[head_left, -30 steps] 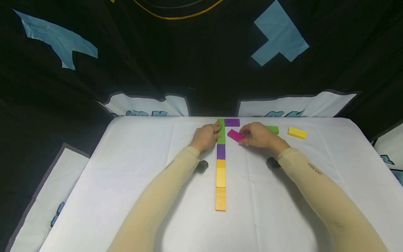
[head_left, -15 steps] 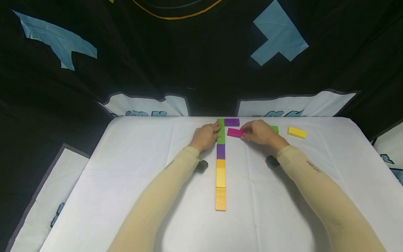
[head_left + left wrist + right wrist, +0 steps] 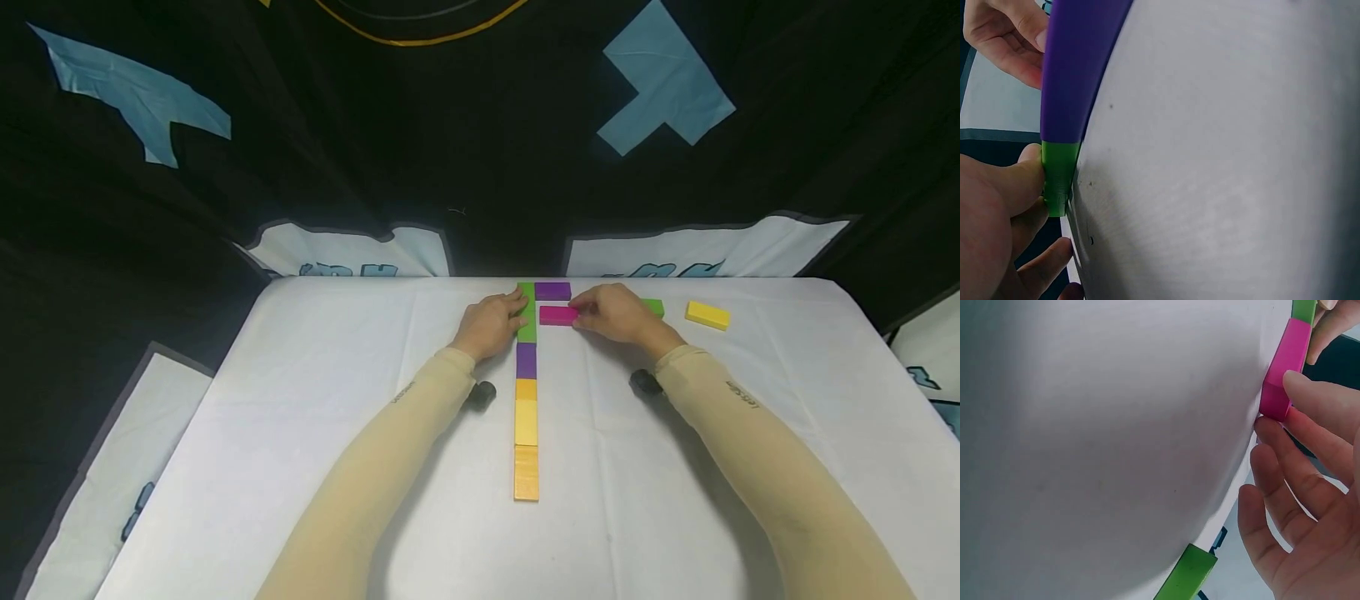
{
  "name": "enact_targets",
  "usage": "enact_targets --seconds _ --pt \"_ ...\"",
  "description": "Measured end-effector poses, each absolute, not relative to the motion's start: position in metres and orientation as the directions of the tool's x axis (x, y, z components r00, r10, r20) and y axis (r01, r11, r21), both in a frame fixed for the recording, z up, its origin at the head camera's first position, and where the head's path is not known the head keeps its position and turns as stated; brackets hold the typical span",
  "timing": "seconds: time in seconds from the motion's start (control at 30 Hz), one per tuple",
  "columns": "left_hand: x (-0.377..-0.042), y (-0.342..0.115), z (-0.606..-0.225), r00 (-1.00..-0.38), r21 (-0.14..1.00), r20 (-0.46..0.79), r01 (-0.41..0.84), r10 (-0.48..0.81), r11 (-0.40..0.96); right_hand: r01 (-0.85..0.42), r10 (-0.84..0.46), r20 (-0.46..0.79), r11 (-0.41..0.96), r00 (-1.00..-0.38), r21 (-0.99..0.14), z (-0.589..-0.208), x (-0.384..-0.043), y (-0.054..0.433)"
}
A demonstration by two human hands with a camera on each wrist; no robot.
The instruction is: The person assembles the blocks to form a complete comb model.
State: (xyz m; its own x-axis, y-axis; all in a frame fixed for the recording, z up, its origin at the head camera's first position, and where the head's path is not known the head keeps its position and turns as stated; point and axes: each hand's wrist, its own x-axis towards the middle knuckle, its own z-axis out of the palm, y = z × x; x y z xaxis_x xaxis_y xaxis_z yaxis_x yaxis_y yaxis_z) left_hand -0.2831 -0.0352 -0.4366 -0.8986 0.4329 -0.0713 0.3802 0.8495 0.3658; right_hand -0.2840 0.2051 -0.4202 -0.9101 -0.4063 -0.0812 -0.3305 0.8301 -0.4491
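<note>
In the head view, a straight column of coloured blocks runs down the white table: a green part (image 3: 528,333) at the far end, a purple block (image 3: 527,361), then yellow and orange-wood blocks (image 3: 526,472). My left hand (image 3: 486,326) rests on the green part from the left, thumb and fingertips touching it. With thumb and fingers, my right hand (image 3: 617,313) pinches the right end of a magenta block (image 3: 1286,359). This block lies level, its left end close to the green part. Just beyond it, another purple block (image 3: 552,291) sits against the column's far end.
A green block (image 3: 652,307) lies partly hidden behind my right hand. Further right is a yellow block (image 3: 707,316). The white-covered table (image 3: 300,433) ends just past the column, where a dark curtain (image 3: 495,150) hangs.
The magenta block has turned from slanted to level, and its left end sits slightly closer to the green part. My right hand turned with it; my left hand stayed put.
</note>
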Motion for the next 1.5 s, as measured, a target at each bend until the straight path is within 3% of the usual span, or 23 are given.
enact_targets --seconds 1.17,1.5 --pt "-0.283 -0.035 -0.436 -0.902 0.360 -0.071 0.376 0.427 0.854 -0.337 -0.404 -0.053 0.823 -0.913 -0.457 -0.422 -0.284 0.197" --pt "-0.284 -0.035 -0.437 -0.903 0.360 -0.065 0.375 0.424 0.854 -0.214 -0.297 -0.041 0.772 -0.954 -0.599 -0.418 -0.277 0.216"
